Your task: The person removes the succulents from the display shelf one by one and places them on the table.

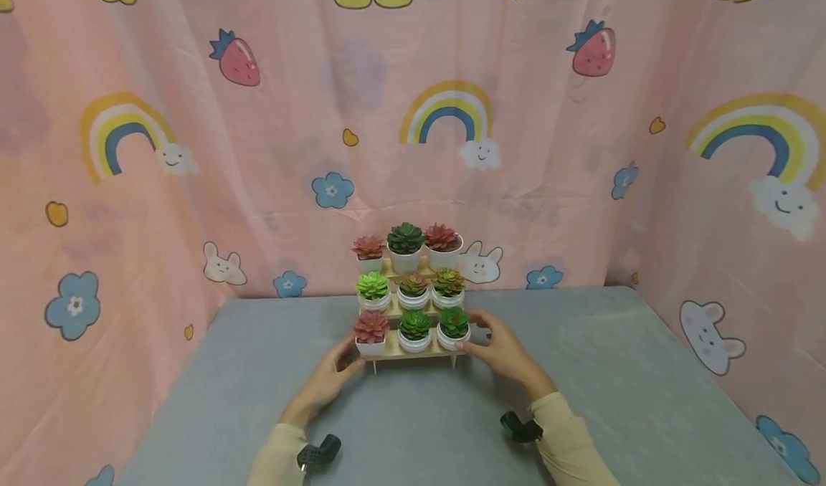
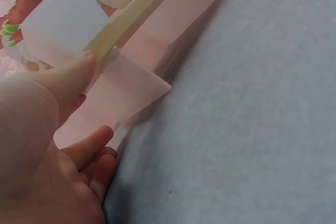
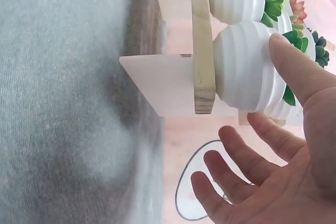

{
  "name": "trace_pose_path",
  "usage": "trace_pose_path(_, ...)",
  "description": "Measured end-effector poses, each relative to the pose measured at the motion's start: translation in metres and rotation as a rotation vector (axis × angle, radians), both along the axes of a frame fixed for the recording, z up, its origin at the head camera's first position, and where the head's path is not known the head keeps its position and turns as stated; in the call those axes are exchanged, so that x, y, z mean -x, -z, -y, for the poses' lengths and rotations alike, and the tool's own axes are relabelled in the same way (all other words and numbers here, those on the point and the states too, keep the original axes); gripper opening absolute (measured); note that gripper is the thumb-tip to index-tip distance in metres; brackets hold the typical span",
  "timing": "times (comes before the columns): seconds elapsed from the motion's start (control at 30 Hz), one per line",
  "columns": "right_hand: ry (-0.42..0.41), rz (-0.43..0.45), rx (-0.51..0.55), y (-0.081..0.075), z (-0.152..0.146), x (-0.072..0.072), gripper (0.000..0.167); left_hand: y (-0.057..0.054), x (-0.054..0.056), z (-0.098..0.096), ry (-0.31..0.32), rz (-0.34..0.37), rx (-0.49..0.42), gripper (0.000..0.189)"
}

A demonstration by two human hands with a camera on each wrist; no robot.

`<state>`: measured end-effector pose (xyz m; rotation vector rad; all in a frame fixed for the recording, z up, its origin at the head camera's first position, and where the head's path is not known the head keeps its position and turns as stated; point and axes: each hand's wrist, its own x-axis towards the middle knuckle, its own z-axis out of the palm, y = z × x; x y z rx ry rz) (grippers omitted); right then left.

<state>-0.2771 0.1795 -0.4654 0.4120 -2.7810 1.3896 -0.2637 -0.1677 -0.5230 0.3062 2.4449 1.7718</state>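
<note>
A three-tier wooden plant stand (image 1: 393, 354) with pale, translucent side supports (image 2: 123, 87) stands on the table, bearing several small succulents in white pots. At its left end, my left hand (image 1: 328, 380) pinches the lower board, with the thumb on the board's end beside the pot of a red succulent (image 1: 371, 327); its other fingers curl below. My right hand (image 1: 506, 350) holds the green succulent (image 1: 454, 322) at the lower tier's right end. Its thumb lies on the ribbed white pot (image 3: 244, 66), the index fingertip is at the pot's side, and the remaining fingers spread away.
The grey table (image 1: 258, 371) extends on both sides and in front of the stand. Close behind and around it hangs a pink curtain (image 1: 284, 149) printed with rainbows, strawberries and rabbits. A dark wrist camera (image 1: 319, 454) sits on each forearm.
</note>
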Motion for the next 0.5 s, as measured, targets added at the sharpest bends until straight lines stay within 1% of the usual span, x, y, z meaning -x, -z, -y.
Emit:
trace_pose_path(0.1, 0.003, -0.005, 0.004, 0.0005, 0.0011, 0.0002, 0.06, -0.0009, -0.001, -0.0012, -0.016, -0.004, 0.001, 0.065)
trace_pose_path(0.2, -0.003, -0.004, 0.022, 0.0009, 0.0024, -0.0005, 0.059, -0.0013, -0.0018, -0.0014, -0.018, -0.004, 0.0, 0.064)
trace_pose_path(0.4, 0.009, 0.01, 0.035, 0.0017, 0.0051, -0.0027, 0.062, -0.0006, -0.0029, -0.0013, -0.021, -0.004, 0.006, 0.063)
trace_pose_path(0.5, 0.017, 0.002, 0.034, 0.0026, 0.0053, -0.0026, 0.063, -0.0007, -0.0026, -0.0018, -0.021, -0.005, 0.002, 0.063)
